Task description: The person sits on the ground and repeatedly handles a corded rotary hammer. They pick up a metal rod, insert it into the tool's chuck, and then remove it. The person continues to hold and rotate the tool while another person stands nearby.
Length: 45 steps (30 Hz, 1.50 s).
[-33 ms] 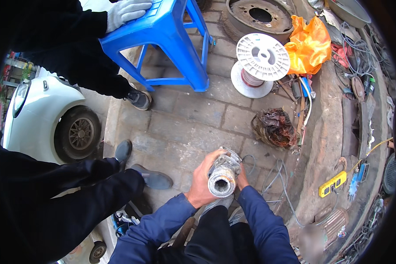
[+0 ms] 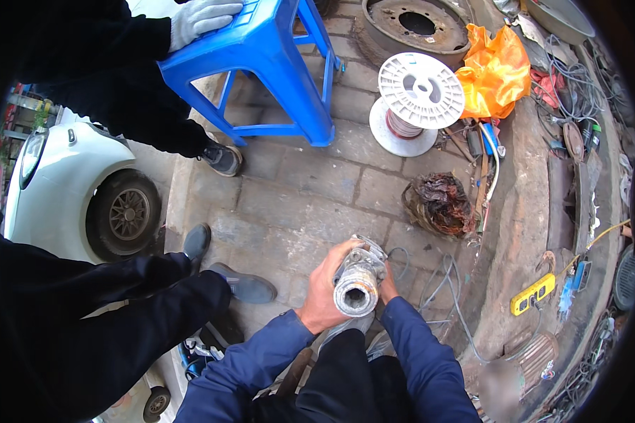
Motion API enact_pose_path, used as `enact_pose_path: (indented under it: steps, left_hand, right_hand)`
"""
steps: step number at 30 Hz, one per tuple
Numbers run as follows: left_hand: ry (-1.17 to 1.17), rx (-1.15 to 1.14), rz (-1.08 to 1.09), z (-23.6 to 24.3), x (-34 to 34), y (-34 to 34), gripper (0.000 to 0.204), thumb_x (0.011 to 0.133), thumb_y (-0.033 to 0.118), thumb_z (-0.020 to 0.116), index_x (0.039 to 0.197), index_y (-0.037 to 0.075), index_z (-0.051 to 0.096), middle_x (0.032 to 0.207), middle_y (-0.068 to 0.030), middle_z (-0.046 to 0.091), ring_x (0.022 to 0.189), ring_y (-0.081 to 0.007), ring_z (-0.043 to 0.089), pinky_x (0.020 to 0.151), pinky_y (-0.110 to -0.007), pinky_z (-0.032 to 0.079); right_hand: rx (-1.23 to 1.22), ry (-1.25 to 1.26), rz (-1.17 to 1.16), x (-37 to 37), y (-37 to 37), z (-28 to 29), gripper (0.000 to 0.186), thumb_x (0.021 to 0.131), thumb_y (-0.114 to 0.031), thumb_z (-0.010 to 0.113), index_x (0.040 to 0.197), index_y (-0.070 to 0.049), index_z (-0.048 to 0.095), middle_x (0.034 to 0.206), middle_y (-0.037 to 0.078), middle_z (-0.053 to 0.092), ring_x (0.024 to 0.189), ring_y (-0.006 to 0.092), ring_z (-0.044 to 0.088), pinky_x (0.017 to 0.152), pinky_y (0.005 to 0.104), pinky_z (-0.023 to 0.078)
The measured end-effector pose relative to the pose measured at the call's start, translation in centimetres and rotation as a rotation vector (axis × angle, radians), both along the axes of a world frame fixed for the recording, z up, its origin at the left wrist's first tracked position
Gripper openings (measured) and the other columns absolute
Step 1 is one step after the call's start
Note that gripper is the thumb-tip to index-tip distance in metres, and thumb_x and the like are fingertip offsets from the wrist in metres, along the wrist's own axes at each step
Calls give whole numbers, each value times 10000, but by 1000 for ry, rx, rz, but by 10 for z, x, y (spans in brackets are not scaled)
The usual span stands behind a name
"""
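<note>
Both my hands hold a dirty grey metal cylinder (image 2: pixel 358 282), a motor part with a round hollow end facing the camera. My left hand (image 2: pixel 326 290) wraps its left side with the fingers over the top. My right hand (image 2: pixel 387 285) is mostly hidden behind the cylinder's right side. Grey wires (image 2: pixel 441 285) trail from the part onto the paving. My blue sleeves come up from the lower edge.
A person in black sits at my left, grey shoes (image 2: pixel 241 283) on the paving. Another person's gloved hand (image 2: pixel 201 17) rests on a blue plastic stool (image 2: pixel 275 60). A white wire spool (image 2: pixel 418 95), an orange bag (image 2: pixel 496 74), a burnt copper coil (image 2: pixel 439 204), a wheel rim (image 2: pixel 416 25), a yellow power strip (image 2: pixel 534 294) and a white car (image 2: pixel 77 194) surround me.
</note>
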<state>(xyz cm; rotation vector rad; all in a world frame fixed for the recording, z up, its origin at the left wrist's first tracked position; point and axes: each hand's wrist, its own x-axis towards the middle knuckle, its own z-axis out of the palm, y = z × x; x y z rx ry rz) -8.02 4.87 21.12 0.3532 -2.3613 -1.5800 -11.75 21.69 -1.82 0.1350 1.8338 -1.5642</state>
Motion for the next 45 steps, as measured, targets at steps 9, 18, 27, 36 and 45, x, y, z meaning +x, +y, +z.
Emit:
enact_pose_path:
  steps: [9,18,27,36,45]
  left_hand:
    - [-17,71,23,1,1,-2,868,697,164,917,1436,52,476,1282,-135,695,1136,-247,715,987,-360,563]
    - [11,-10,12,-2,0,1,893,666,208,935,1428,76,488,1272,-139,696,1102,-278,731,961,-370,575]
    - [8,-21,23,-1,0,1,878,668,217,930,1421,63,506,1268,-142,693,1102,-288,733,956,-376,580]
    - [-17,-58,29,2,0,3,888,661,245,937,1419,60,514,1252,-150,690,1088,-294,736,947,-379,584]
    - [20,-57,-3,-3,0,9,875,684,195,927,1427,59,484,1268,-136,691,1101,-274,724,968,-373,569]
  right_hand:
    - [88,130,55,-3,-4,23,317,970,-165,703,1251,-20,729,1196,144,777,1081,213,720,917,372,556]
    - [-316,-402,-165,10,8,-65,388,950,-173,739,1309,-30,710,1255,113,765,1135,170,694,950,341,541]
    - [-479,-618,-280,8,1,-76,383,973,-201,701,1309,-17,697,1257,129,753,1132,206,698,951,358,547]
    - [-629,-771,-454,6,-1,-70,386,996,-229,664,1309,-4,683,1260,145,741,1129,242,701,952,375,554]
    - [-460,-510,-268,6,-1,-52,374,1012,-226,633,1307,-1,681,1258,136,737,1126,242,698,962,375,556]
